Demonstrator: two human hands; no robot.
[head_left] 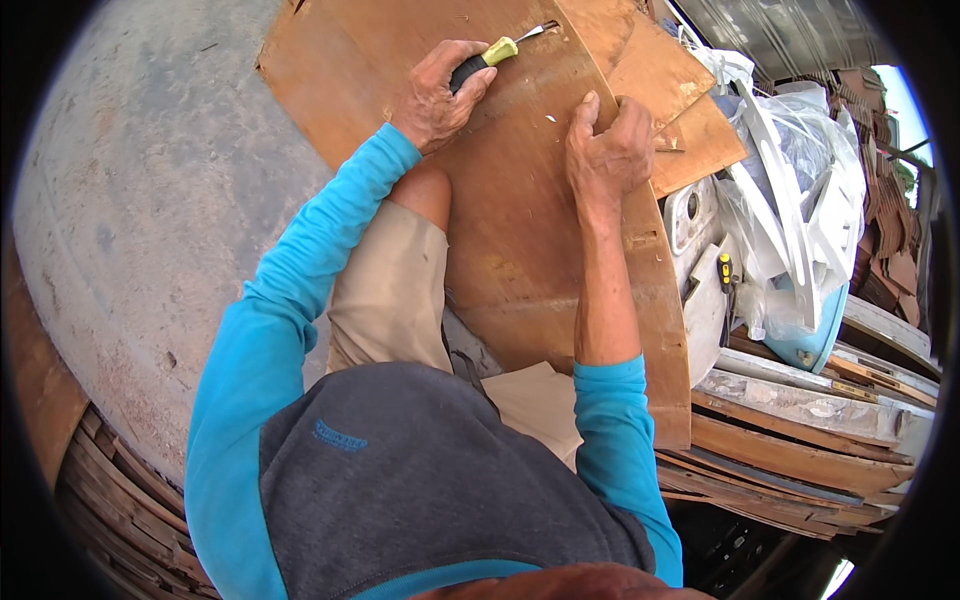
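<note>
A brown wooden panel (pixel 510 215) with a curved right edge lies in front of me and across my lap. My left hand (pixel 440 92) is closed round the yellow-green and black handle of a chisel (pixel 499 51). Its short metal blade points up and right, the tip at a small dark notch (pixel 551 25) near the panel's far edge. My right hand (pixel 612 148) grips the panel's right edge, thumb on the face and fingers curled over the side. A second notch (pixel 643 240) shows along that edge, below my right hand.
More thin wooden sheets (pixel 690 130) lie beyond the right edge. Beside them are clear plastic wrapping (pixel 805 150), a light-blue container (pixel 815 335) and a yellow-black tool (pixel 724 268). Stacked boards (pixel 790 435) fill the lower right. Concrete floor (pixel 150 220) spreads to the left.
</note>
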